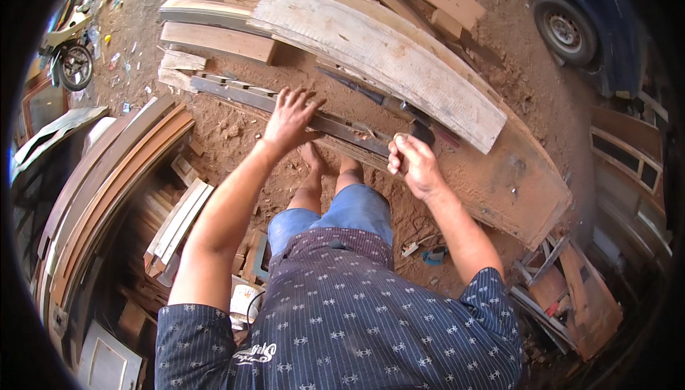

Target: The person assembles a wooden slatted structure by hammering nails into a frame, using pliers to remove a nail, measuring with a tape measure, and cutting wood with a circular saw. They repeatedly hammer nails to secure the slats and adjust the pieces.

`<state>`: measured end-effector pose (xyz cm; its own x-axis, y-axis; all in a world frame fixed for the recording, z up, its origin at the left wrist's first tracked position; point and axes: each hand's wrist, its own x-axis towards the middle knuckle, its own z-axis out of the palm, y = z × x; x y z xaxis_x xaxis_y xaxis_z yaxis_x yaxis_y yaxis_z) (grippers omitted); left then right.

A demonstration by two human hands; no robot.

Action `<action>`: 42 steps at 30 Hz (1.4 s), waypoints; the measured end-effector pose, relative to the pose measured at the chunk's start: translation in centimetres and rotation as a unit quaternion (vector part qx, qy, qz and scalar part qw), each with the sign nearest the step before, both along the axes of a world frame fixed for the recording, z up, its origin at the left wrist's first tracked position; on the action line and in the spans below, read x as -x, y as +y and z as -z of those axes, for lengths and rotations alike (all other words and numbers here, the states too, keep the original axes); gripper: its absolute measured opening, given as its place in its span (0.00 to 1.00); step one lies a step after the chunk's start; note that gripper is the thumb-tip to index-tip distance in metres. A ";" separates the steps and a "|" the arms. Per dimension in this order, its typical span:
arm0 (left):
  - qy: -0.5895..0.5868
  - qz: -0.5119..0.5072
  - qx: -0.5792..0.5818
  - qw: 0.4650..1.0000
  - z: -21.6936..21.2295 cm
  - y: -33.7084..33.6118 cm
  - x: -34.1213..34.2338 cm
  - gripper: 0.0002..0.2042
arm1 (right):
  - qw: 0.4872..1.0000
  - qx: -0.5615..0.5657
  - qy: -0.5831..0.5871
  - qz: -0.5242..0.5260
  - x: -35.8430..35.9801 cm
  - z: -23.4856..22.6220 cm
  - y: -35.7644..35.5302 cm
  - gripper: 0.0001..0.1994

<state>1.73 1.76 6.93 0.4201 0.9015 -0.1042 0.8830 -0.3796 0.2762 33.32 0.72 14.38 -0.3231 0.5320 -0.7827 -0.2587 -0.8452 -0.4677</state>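
My left hand (291,120) lies with fingers spread on a long, narrow, dark-faced wooden piece (242,94) with slots along its far edge. The piece crosses in front of my bare feet. Near its right end is my right hand (416,164), its fingers curled closed; what they hold, if anything, I cannot make out. Just beyond its knuckles shows a dark rounded object (422,133), its kind unclear. Past the wooden piece lies a long dark tool (360,90), partly hidden by a pale plank. Small wood chips (367,135) sit on the piece by my right hand.
A wide pale plank (385,58) lies over a broad dusty board (510,186) beyond my hands. Stacked boards (107,183) stand at left, with short offcuts beside them. A blue vehicle's wheel (565,29) is at far right. A teal object (433,256) lies on the dirt.
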 end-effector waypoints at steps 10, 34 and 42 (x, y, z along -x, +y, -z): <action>-0.668 -0.424 0.187 0.582 -17.0 -5.4 -5.0 0.12 | 0.981 -0.183 0.032 -0.056 11.7 -9.2 0.9 0.08; -0.852 -0.475 -0.167 0.146 -17.1 -39.2 13.7 0.08 | 0.862 -0.363 -0.027 -0.353 30.1 -17.0 -16.0 0.11; -0.583 -0.703 -0.374 -0.164 -2.9 -69.8 16.0 0.11 | 0.799 -0.383 -0.075 -0.457 29.9 -7.2 -17.8 0.12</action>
<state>-14.23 -68.06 9.81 -0.5403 -0.4484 -0.7120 -0.3124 -0.6788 0.6646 3.41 -17.07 21.57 -0.7841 0.4683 -0.4072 0.4107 -0.1002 -0.9062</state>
